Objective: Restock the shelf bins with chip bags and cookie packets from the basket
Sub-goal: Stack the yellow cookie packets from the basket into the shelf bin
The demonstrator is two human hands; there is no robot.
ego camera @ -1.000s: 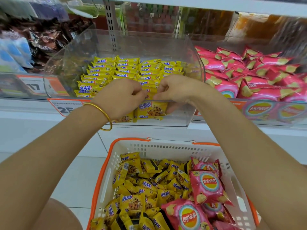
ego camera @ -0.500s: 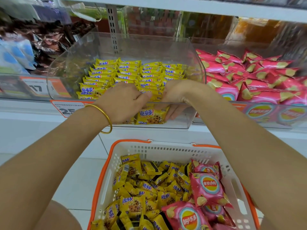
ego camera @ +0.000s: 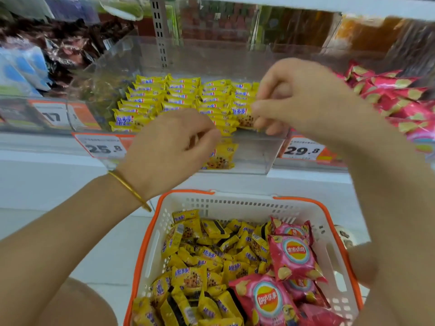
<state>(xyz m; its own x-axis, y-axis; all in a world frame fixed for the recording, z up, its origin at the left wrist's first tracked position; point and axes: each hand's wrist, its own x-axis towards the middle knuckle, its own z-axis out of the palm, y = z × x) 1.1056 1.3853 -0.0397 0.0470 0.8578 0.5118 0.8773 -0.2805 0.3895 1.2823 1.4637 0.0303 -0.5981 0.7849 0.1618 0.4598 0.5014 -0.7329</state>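
Nearest, below the clear plastic bin (ego camera: 254, 154), a white perforated plastic basket with an orange rim (ego camera: 235, 203) holds a loose heap of glossy yellow cookie packets (ego camera: 200, 267) and puffy pink foil chip bags (ego camera: 292, 255). At the bin's front wall the left hand (ego camera: 169, 147), a thin gold bangle (ego camera: 129, 189) on its wrist, has curled fingers; whether they hold anything I cannot tell. Above the bin's front rows the right hand (ego camera: 299, 100) pinches 1 yellow packet (ego camera: 242, 116). 0.5 s ago both hands met low at that wall; now the right has lifted away. Inside the bin, stocked packets (ego camera: 179, 97) stand in tidy overlapping rows. Right of the bin lie more pink bags (ego camera: 395, 97). Beside the bin's base, price tags read 25.8 (ego camera: 103, 147) and 29.8 (ego camera: 303, 150) on the white shelf (ego camera: 47, 170); pale floor tiles (ego camera: 35, 222) lie below.
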